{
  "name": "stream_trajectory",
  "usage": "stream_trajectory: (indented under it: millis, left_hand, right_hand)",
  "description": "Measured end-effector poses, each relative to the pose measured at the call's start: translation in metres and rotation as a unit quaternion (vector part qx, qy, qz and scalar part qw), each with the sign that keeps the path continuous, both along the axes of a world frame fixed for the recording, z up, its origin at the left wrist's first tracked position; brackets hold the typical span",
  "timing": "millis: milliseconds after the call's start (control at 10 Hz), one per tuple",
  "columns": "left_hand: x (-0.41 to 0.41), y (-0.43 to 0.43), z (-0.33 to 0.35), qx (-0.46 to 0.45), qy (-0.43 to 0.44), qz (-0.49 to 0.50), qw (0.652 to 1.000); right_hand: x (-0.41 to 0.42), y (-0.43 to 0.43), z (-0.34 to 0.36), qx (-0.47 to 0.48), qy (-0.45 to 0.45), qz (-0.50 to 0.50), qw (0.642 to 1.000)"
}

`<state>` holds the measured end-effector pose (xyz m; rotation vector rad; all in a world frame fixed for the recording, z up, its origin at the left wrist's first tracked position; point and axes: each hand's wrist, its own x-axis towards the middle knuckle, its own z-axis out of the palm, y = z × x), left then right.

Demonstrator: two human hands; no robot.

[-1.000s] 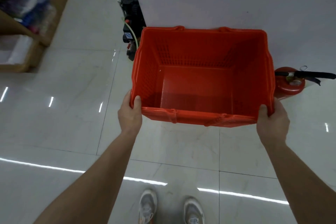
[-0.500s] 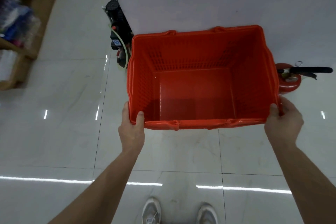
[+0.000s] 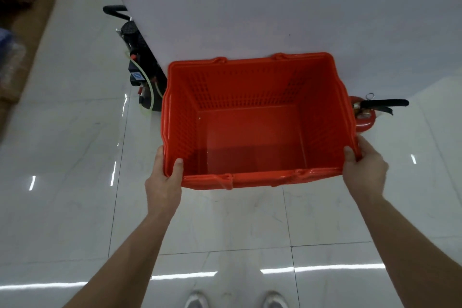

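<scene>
Glossy white floor tiles [image 3: 75, 207] run up to a plain white wall [image 3: 275, 2]. Red basket [image 3: 250, 132] hangs empty above the floor, mouth up, far rim close to the wall, level because it is carried from both near corners. Black machine [image 3: 140, 62] stands just left of it against the wall; a red extinguisher [image 3: 365, 120] sits just beside its right side. Left hand [image 3: 162, 182]: grip closed on the near-left corner, thumb inside the rim. Right hand [image 3: 365, 170]: grip closed on the near-right corner, thumb over the rim. Shoes [image 3: 197, 300] show at the bottom edge.
</scene>
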<state>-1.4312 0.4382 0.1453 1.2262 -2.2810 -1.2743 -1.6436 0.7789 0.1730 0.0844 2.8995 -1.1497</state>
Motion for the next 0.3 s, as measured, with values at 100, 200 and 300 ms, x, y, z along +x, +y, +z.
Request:
stream_trajectory:
  millis: [100, 200, 300]
  left_hand:
    - [0.005, -0.001, 0.014, -0.023, -0.077, -0.038, 0.996]
    - [0.005, 0.004, 0.054, -0.062, -0.164, -0.047, 0.983]
    - [0.011, 0.024, 0.112, -0.119, -0.195, -0.062, 0.972]
  right_hand:
    - [0.003, 0.005, 0.017, 0.030, -0.063, 0.061, 0.996]
    - [0.011, 0.004, 0.057, 0.109, -0.132, 0.077, 0.982]
    - [0.030, 0.013, 0.116, 0.188, -0.165, 0.104, 0.963]
